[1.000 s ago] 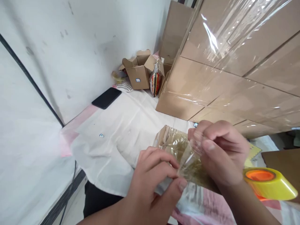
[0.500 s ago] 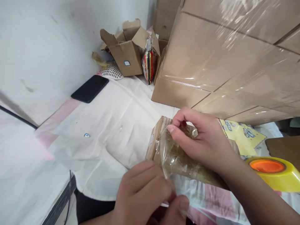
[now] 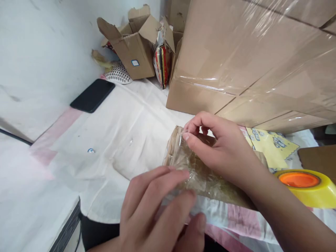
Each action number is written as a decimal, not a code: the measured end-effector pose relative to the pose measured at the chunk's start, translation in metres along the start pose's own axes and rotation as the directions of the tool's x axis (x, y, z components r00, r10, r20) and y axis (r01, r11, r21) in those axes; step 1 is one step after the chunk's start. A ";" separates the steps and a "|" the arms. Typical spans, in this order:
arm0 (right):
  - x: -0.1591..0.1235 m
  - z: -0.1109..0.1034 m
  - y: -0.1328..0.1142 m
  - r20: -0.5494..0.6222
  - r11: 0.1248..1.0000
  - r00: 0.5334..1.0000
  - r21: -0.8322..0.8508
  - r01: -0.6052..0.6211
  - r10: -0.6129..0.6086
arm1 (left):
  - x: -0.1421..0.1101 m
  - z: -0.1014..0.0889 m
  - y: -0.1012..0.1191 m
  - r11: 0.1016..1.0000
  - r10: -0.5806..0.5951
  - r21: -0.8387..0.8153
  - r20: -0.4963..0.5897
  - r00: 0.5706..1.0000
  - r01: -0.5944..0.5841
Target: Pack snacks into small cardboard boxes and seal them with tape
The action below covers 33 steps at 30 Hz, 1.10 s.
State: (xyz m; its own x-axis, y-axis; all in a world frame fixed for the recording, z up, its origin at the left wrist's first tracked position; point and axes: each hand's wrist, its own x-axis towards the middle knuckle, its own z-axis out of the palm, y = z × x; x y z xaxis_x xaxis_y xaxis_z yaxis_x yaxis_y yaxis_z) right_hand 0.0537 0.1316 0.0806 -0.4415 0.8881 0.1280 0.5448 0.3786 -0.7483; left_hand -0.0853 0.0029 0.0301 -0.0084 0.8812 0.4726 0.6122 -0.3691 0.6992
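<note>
A small cardboard box (image 3: 172, 148) lies at the front of the cloth, its top partly covered by crinkled clear tape (image 3: 193, 175). My right hand (image 3: 220, 143) rests over the box, thumb and forefinger pinching the tape near its far left edge. Lower in the view, my left hand (image 3: 157, 206) is spread at the near side of the box. Its fingertips lie over or just above the tape; contact is hard to judge. A yellow tape roll (image 3: 315, 196) with an orange core sits beside my right forearm.
Large cartons (image 3: 207, 45) under clear film rise at the back right. Beside the wall are an open cardboard box (image 3: 143, 61), a red packet (image 3: 161, 63) and a black phone (image 3: 93, 95). A yellow printed cloth (image 3: 274, 148) lies behind the roll.
My left hand has gone from closed to spread fingers. The tape that stood up loosely between my hands now lies flatter on the box. The whole view has shifted slightly.
</note>
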 end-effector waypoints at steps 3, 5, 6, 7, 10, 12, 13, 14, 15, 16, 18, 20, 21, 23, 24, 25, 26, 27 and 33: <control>-0.001 0.001 -0.001 0.023 0.997 0.999 0.075 -0.028 0.027 | 0.006 0.002 -0.003 0.987 0.130 0.098 0.010 0.991 -0.130; -0.002 0.000 0.000 0.045 0.993 0.998 0.106 -0.043 0.038 | 0.008 0.008 -0.004 0.982 0.152 0.107 0.048 0.987 -0.156; -0.002 0.000 0.000 0.053 0.993 0.998 0.112 -0.046 0.040 | 0.008 0.010 -0.004 0.980 0.155 0.118 0.063 0.986 -0.162; -0.002 -0.001 0.001 0.053 0.993 0.998 0.108 -0.039 0.033 | 0.008 0.012 -0.004 0.976 0.163 0.133 0.079 0.983 -0.173; -0.001 -0.002 0.004 0.025 1.000 0.999 0.018 0.023 -0.024 | 0.008 0.014 -0.002 0.965 0.184 0.167 0.105 0.977 -0.200; 0.000 -0.001 0.006 0.016 0.997 0.999 -0.067 0.031 -0.030 | 0.007 0.015 0.001 0.968 0.173 0.171 0.071 0.982 -0.183; 0.000 -0.001 0.007 0.014 0.995 1.000 -0.098 0.019 -0.018 | 0.007 0.015 0.003 0.971 0.164 0.168 0.052 0.985 -0.170; 0.001 0.000 0.007 0.011 0.993 1.000 -0.121 -0.005 0.007 | 0.007 0.016 0.004 0.974 0.153 0.163 0.038 0.988 -0.157; 0.001 0.000 0.009 0.003 0.990 0.999 -0.139 -0.033 0.033 | 0.007 0.017 0.005 0.976 0.145 0.158 0.032 0.989 -0.148; 0.001 0.000 0.010 -0.007 0.986 0.998 -0.155 -0.060 0.059 | 0.007 0.017 0.006 0.978 0.139 0.153 0.032 0.990 -0.143; 0.002 0.000 0.011 -0.023 0.977 0.994 -0.182 -0.113 0.111 | 0.007 0.019 0.006 0.981 0.130 0.140 0.031 0.991 -0.133; 0.002 -0.001 0.012 0.011 0.972 0.989 -0.186 -0.144 0.149 | 0.007 0.020 0.006 0.981 0.123 0.145 0.028 0.992 -0.126; 0.002 -0.002 0.012 0.047 0.972 0.986 -0.185 -0.147 0.158 | 0.007 0.021 0.005 0.980 0.122 0.155 0.028 0.992 -0.125; 0.001 -0.004 0.010 0.114 0.973 0.982 -0.190 -0.128 0.151 | 0.007 0.023 0.004 0.976 0.126 0.174 0.040 0.991 -0.131; 0.001 -0.004 0.008 0.132 0.974 0.981 -0.198 -0.113 0.141 | 0.007 0.024 0.004 0.974 0.131 0.180 0.048 0.990 -0.137; 0.000 -0.005 0.007 0.138 0.973 0.982 -0.207 -0.100 0.131 | 0.007 0.024 0.003 0.971 0.140 0.185 0.061 0.988 -0.149; -0.001 -0.005 0.005 0.132 0.972 0.984 -0.219 -0.091 0.122 | 0.007 0.025 0.001 0.967 0.153 0.192 0.077 0.985 -0.165; -0.001 -0.005 0.004 0.121 0.969 0.986 -0.233 -0.084 0.114 | 0.007 0.026 -0.001 0.961 0.167 0.205 0.094 0.981 -0.183; -0.002 -0.001 0.005 0.158 0.941 0.986 -0.339 0.001 0.056 | 0.001 0.024 -0.023 0.909 0.248 0.305 0.156 0.956 -0.285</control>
State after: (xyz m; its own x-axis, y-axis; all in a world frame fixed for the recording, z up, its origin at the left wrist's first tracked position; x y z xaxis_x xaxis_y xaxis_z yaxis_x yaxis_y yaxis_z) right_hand 0.0577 0.1324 0.0771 -0.5172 0.8557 -0.0187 0.7538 0.4450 -0.4835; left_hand -0.0802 0.0192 0.0014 0.2669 0.7973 0.5414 0.8000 -0.4966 0.3368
